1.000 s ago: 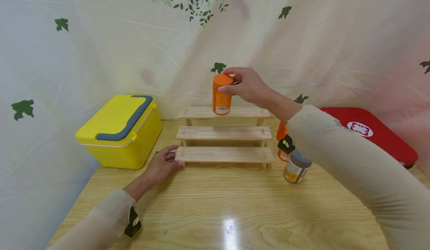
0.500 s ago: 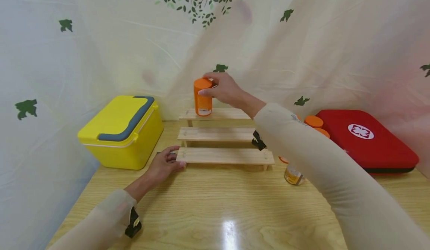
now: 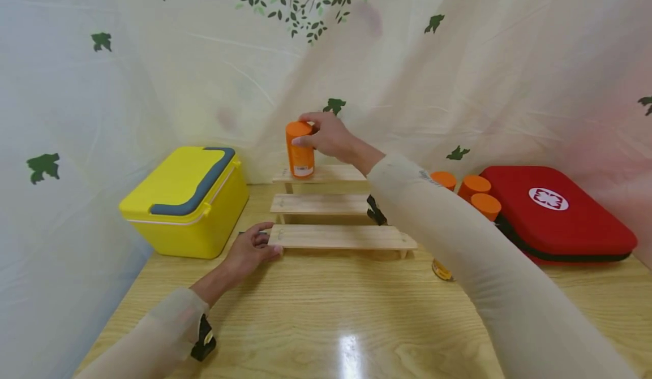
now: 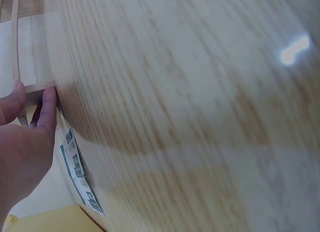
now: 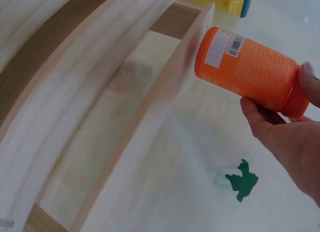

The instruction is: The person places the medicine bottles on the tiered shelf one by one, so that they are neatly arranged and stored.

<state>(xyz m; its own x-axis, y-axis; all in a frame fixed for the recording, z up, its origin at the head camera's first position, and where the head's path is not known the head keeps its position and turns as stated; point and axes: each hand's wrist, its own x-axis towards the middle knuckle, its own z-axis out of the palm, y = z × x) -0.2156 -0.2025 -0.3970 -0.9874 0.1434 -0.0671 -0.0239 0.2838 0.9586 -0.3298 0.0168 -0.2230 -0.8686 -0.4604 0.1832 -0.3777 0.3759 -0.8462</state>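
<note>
Yellow box (image 3: 178, 209): behind and left of the left hand, apart from it.
Printed strip (image 4: 80, 174): just beside the left hand, in the left wrist view.
Left hand (image 3: 248, 254): thumb and fingers closed round the left end of the lowest shelf, gap only as wide as the wood.
Wooden rack (image 3: 336, 236): three stepped shelves, running right from the left hand's grip; top shelf sits below the right hand.
Orange bottle (image 3: 301, 155): in the right hand, upright, lid end within the grip, body hanging below it; base at the top shelf's left end, contact unclear.
Right hand (image 3: 328, 134): fingers spread to the bottle's width, thumb on the near side, holding it by the upper part.
Orange lids (image 3: 474, 184): three, right of the right hand, well apart.
Jar (image 3: 442, 270): right of and nearer than the right hand, mostly behind the sleeve.
Red case (image 3: 565, 215): far right of both grips.
</note>
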